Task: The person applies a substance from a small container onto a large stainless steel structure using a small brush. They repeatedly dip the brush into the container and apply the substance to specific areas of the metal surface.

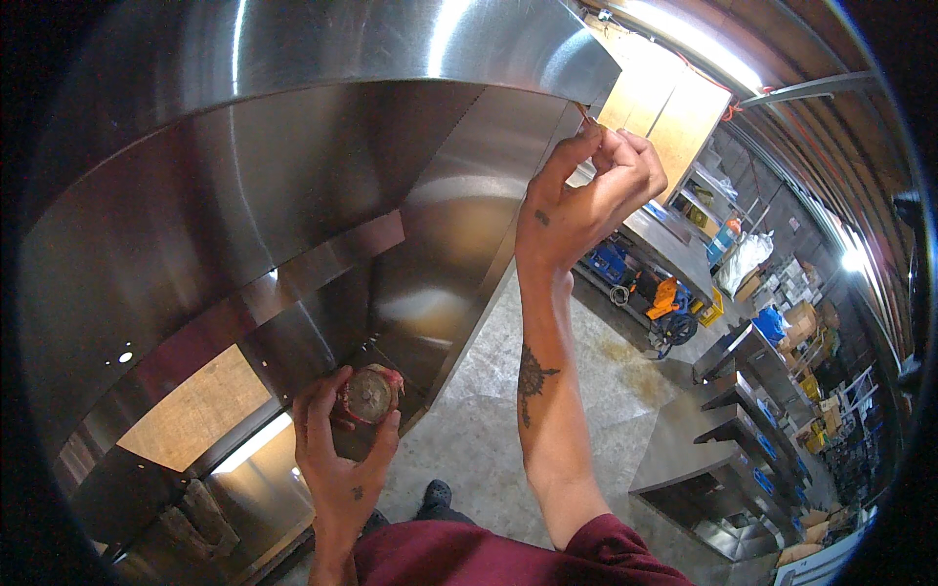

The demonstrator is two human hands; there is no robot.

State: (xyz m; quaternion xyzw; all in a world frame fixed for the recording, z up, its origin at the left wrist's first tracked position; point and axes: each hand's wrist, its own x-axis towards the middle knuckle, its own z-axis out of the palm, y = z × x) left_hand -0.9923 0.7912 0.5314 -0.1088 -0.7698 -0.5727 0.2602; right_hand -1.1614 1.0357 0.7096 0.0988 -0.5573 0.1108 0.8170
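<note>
A large stainless steel hood-shaped unit (293, 176) fills the left and top of the view. My right hand (591, 190) is raised to the unit's upper right corner, fingers pinched on a thin red strip (584, 115) at the steel edge. My left hand (337, 454) is low, holding a round roll of tape (369, 394) with a reddish rim against the unit's lower edge. Both forearms come up from the bottom, above a dark red sleeve (547, 559).
A concrete floor (489, 410) lies below. Steel tables and cabinets (723, 430) stand at the right, with an orange tool (669, 298), blue bins, boxes and shelves behind. My shoe (435, 493) shows near the bottom. A light strip (684, 34) runs overhead.
</note>
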